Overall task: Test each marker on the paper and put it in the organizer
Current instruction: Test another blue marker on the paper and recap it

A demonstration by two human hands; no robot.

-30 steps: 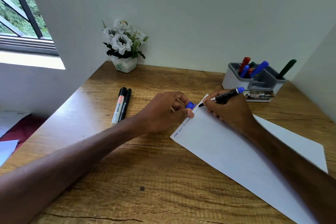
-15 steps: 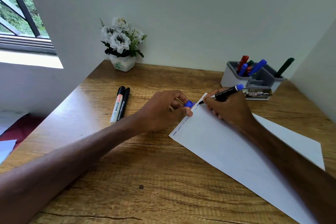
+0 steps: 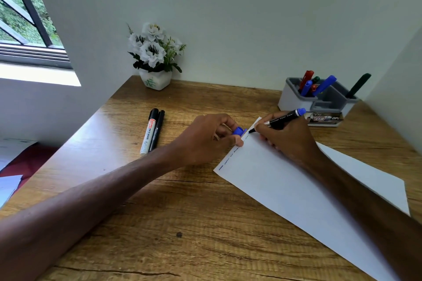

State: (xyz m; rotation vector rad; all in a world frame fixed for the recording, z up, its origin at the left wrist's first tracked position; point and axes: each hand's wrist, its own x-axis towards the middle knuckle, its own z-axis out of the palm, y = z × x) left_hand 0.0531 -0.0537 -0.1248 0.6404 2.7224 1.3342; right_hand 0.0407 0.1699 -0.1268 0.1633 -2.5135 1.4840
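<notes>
Head view.
- Right hand [image 3: 287, 141]: fingers curled round the blue marker [image 3: 280, 119], tip on the paper [image 3: 296, 185] at the far end of a row of blue marks.
- Left hand [image 3: 205, 139]: pinches the blue cap [image 3: 238, 131] at the paper's edge.
- Organizer [image 3: 294, 98]: several markers already stowed.
- Desk [image 3: 159, 223]: two black markers [image 3: 151, 131] judged untested.
- Against half a second earlier: grips and tip position much the same.
</notes>
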